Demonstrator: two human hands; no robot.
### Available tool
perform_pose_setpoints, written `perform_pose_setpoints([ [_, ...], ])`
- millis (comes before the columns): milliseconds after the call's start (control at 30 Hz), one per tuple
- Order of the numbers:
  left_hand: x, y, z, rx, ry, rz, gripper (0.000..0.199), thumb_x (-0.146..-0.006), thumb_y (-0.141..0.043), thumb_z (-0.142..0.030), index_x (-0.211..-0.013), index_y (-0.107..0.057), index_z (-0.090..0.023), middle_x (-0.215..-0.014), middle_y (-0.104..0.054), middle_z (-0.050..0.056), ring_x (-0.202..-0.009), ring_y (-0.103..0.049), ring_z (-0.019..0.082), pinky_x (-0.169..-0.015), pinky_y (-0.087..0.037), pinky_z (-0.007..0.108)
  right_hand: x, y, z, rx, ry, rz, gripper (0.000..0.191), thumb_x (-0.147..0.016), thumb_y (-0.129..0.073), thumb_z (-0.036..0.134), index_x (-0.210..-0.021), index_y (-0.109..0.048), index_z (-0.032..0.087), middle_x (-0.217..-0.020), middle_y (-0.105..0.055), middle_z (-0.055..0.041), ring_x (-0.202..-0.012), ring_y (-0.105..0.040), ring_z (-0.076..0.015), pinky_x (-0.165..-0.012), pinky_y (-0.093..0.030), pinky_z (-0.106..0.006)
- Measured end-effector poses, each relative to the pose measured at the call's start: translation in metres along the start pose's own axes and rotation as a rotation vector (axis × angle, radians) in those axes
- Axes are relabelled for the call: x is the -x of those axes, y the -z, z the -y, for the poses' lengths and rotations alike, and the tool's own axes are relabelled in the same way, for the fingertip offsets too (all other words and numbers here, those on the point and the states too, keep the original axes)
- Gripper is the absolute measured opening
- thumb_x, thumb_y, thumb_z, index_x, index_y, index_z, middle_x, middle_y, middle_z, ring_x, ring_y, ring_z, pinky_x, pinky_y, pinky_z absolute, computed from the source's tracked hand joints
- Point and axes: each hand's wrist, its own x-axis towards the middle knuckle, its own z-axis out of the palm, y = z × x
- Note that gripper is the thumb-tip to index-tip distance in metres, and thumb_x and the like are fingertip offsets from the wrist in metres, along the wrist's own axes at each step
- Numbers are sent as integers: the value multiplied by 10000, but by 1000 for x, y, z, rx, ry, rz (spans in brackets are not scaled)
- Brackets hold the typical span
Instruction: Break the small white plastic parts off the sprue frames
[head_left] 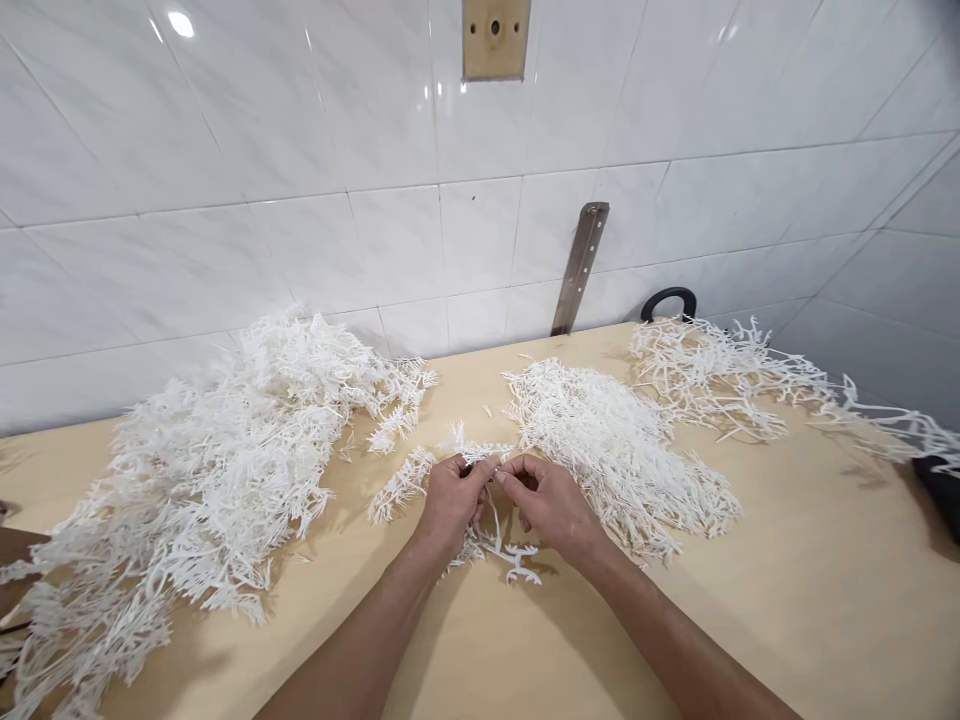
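White tiles cover the wall (300,250), with a yellowish socket plate (494,40) fixed high up, and a pale wooden counter (817,600) runs along its foot. At the middle of the counter's near part, the left hand (454,505) is closed around a white plastic sprig (517,560). White branching shows above its fingers, and a thin stem with small twigs hangs below, in the space between the two hands. The right hand (551,505) has thumb and finger pinched together right beside the left thumb, at the top of that stem; what lies between these tips is too small to tell.

A loose white tuft (401,487) lies just left of the left hand, and a big heap (247,470) of similar sprigs spreads farther left. Near the right hand is a flatter pile (615,450), with tangled bare branches (720,375) beyond it. A metal strip (581,270) leans on the wall, near a black handle (670,295).
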Motion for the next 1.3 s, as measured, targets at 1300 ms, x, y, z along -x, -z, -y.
perform_pose_setpoints([
  [1300, -5, 2, 6, -32, -48, -22, 369, -741, -691, -472, -638, -484, -186, -459, -370, -84, -408, -315, 66, -414, -252, 204, 5, -5, 5, 57, 267, -195, 112, -859, -552, 290, -792, -531, 203, -924, -651, -68, -601, -548, -122, -477, -467, -240],
])
